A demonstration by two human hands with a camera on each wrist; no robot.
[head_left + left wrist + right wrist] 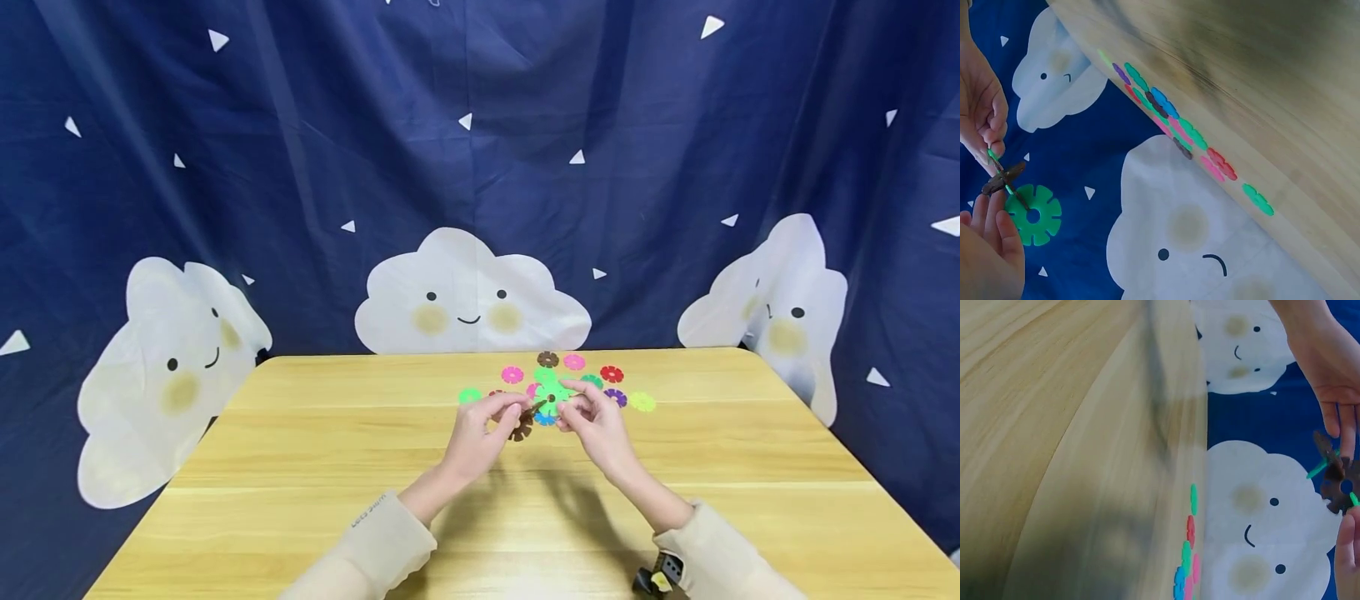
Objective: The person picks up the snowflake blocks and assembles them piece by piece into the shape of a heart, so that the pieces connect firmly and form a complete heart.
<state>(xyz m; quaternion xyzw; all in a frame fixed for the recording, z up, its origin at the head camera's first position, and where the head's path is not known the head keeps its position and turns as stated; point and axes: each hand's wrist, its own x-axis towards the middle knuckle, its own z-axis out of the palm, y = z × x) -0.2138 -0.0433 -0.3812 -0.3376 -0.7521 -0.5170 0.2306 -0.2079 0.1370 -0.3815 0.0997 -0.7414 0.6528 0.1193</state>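
Above the table's far part, my left hand (474,437) pinches a brown notched plastic disc (521,427) between thumb and fingers. My right hand (600,427) holds the edge of a bright green notched disc (551,398) to its right. Green and brown discs are slotted together at angles, as the left wrist view shows with a flat-facing green disc (1047,215) and a brown one (999,181) seen nearly edge-on. In the right wrist view a brown disc (1333,497) faces the camera, a green disc (1316,469) crossing behind it.
More notched discs lie loose on the wooden table (337,450) beyond the hands, among them a red disc (611,374), a yellow disc (642,402), a purple disc (617,397) and a pink disc (512,375). A dark blue cloud-print curtain (525,192) hangs behind the table.
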